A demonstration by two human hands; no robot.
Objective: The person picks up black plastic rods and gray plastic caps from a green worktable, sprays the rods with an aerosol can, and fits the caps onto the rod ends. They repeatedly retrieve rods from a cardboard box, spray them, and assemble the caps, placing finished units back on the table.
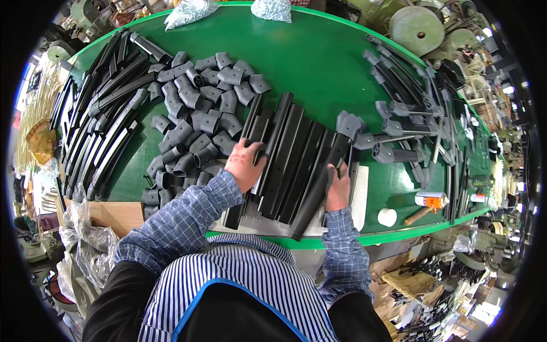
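A row of black tubes (286, 162) lies side by side in front of me, their lengths pointing away. At its left edge is my left hand (245, 166), fingers curled over the outermost tube; the fingertips are partly hidden. My right hand (338, 191) grips a black tube (319, 196) at the right of the row, and this one slants toward me. A cluster of grey angled fittings (348, 124) sits at the far end of the tubes on that side. A pale flat board (360, 196) shows beside my right hand.
Many grey elbow fittings (208, 122) are heaped left of the row. Beyond them lie black bars (108, 108). Tubes with fittings (407, 128) spread at the right, near a white roll (387, 217), a hammer (419, 216) and a spray can (432, 200). Clear bags (272, 9) stand far back.
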